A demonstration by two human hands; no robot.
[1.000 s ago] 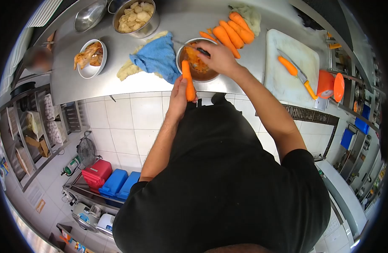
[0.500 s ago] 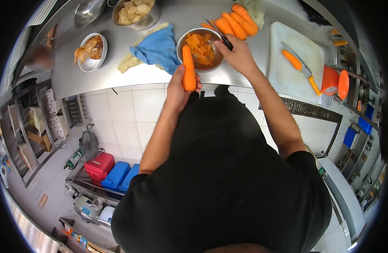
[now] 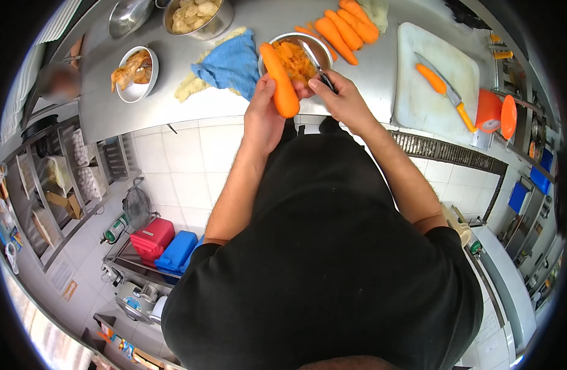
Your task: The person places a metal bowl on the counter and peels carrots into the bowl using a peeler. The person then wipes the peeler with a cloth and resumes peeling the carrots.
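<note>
My left hand (image 3: 266, 111) is closed round a large orange carrot (image 3: 280, 83), held tilted over the near left rim of a metal bowl (image 3: 326, 57). Orange peelings (image 3: 294, 60) lie in that bowl. My right hand (image 3: 345, 102) grips the black handle of a peeler (image 3: 309, 54), whose metal blade points up and left over the peelings. The fingertips of both hands are close together beside the carrot. Several more carrots (image 3: 347, 31) lie behind the bowl to the right.
A blue cloth (image 3: 229, 60) lies left of the bowl. Farther left are a white bowl (image 3: 135, 92) with cooked meat and a pot (image 3: 217, 24) of pale pieces. At right, a white cutting board (image 3: 413, 98) bears a knife (image 3: 442, 89) and a carrot piece (image 3: 430, 79).
My right hand has moved from over the bowl to its near side, next to the carrot. The peeler now points up and left, and the carrot leans more to the left.
</note>
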